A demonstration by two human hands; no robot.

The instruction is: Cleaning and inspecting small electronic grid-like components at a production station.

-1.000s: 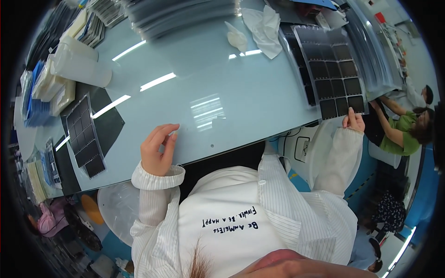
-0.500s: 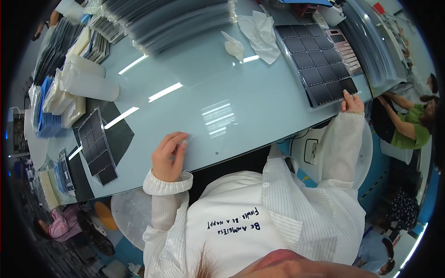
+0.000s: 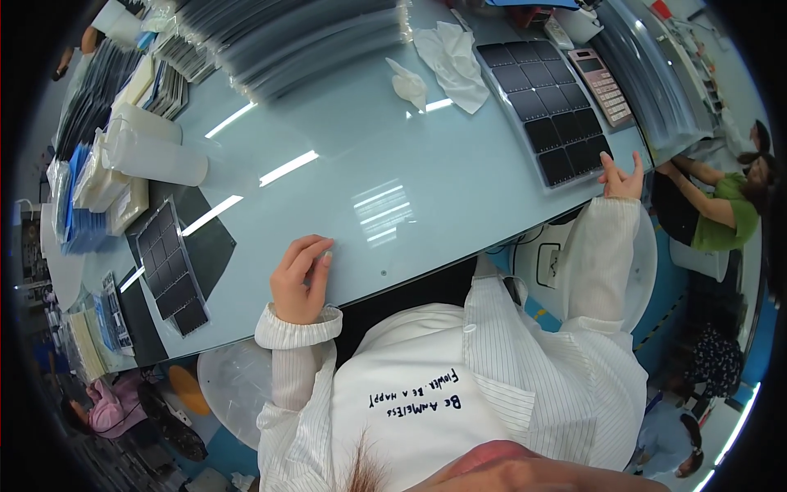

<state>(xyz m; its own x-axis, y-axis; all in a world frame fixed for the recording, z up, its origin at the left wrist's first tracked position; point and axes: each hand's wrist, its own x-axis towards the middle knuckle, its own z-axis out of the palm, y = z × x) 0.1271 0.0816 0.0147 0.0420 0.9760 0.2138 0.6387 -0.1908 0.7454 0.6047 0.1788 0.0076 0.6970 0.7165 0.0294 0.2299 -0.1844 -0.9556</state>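
At the right of the head view, my right hand (image 3: pixel 623 179) is at the near right corner of a clear-edged sheet with rows of dark rectangular panels (image 3: pixel 543 100). One fingertip touches or nearly touches the corner panel. Another finger points away from it, and no object shows in this hand. My left hand (image 3: pixel 302 280) rests at the near edge of the glass-topped table (image 3: pixel 303 209). Its fingers are loosely bent, the thumb stands apart from them, and nothing is between them. A second, smaller panelled sheet (image 3: pixel 170 266) lies at the left, partly over a dark mat (image 3: pixel 211 234).
A pink calculator (image 3: pixel 602 86) lies right of the larger sheet. Stacked clear sheets stand at the far side (image 3: pixel 303 45) and far right (image 3: pixel 652 94). Crumpled white tissue (image 3: pixel 452 66) lies between. A translucent white jug (image 3: pixel 156 156) is at the left. A person in green (image 3: pixel 725 201) sits at right.
My right hand's fingers have spread. The larger sheet's corner panel, which stuck out under them, now lies in line with its row. The calculator is less covered. My left hand keeps its place.
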